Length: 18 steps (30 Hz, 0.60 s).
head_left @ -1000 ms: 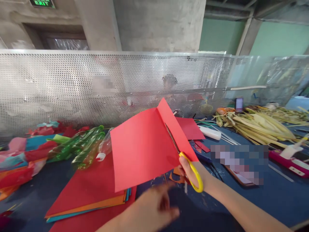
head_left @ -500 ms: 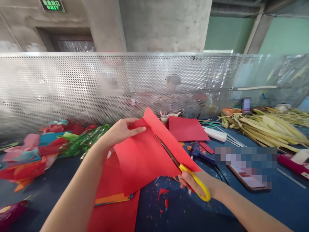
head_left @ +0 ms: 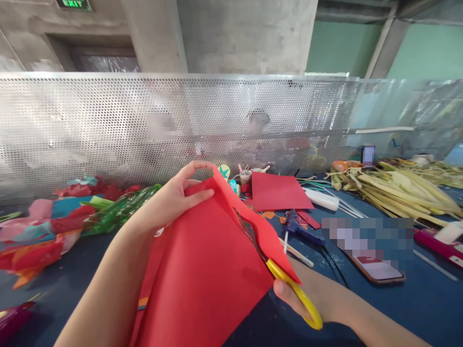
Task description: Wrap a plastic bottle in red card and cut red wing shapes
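I hold a sheet of red paper [head_left: 206, 270] up over the dark blue table [head_left: 415, 308]. My left hand [head_left: 177, 195] pinches the sheet's top corner, fingers closed on it. My right hand [head_left: 307, 294] grips yellow-handled scissors [head_left: 285, 284], whose dark blades run up into the paper along a cut line. A narrow red strip hangs to the right of the blades.
A perforated metal screen [head_left: 108, 125] stands across the table, with a person behind it. Green plastic bottles [head_left: 119, 212] and crumpled coloured paper [head_left: 32, 236] lie left. Another red sheet [head_left: 278, 193], a glue gun [head_left: 300, 226], a phone [head_left: 379, 270] and dried leaves [head_left: 394, 188] lie right.
My left hand rose from below and took the sheet's top corner. The paper has come closer and lower, and the scissors have moved further into it.
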Tool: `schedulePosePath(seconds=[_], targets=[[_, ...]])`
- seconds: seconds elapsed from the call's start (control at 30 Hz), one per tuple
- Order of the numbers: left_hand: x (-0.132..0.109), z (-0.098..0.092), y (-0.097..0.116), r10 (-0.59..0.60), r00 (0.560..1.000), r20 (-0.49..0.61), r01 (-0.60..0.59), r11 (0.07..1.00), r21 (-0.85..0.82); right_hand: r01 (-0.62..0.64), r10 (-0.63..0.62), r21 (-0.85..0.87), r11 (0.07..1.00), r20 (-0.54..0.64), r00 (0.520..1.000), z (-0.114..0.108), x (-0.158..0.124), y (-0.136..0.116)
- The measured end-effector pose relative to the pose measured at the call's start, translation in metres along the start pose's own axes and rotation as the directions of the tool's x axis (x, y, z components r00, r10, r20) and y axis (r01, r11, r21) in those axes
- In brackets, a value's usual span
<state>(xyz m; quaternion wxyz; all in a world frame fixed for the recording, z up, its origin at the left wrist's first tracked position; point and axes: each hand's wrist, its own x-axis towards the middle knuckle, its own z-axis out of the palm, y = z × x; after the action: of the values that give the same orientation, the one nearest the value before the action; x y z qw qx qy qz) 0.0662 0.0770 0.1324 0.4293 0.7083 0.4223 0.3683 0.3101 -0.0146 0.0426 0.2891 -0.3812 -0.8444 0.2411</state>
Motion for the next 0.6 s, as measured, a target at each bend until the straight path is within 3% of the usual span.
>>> schedulePosePath(seconds=[0.13,0.3,0.43,0.6], targets=[[0.001,-0.001,-0.003,0.044,0.998,0.048,-0.046,0.998,0.040,0.022,-0.025,0.075,0.997,0.032,0.999,0.001,0.002,-0.001],[0.004,0.000,-0.005,0.159,0.987,0.038,-0.163,0.952,0.260,0.040,-0.041,0.046,0.998,0.022,0.999,0.003,0.000,0.005],[0.005,0.001,-0.002,0.149,0.988,0.028,-0.151,0.941,0.304,-0.027,0.027,-0.042,0.999,-0.012,1.000,0.005,-0.002,0.010],[0.003,-0.001,-0.003,0.118,0.992,0.041,-0.125,0.951,0.282,-0.099,0.100,0.011,0.995,-0.044,0.994,0.007,-0.003,0.010]])
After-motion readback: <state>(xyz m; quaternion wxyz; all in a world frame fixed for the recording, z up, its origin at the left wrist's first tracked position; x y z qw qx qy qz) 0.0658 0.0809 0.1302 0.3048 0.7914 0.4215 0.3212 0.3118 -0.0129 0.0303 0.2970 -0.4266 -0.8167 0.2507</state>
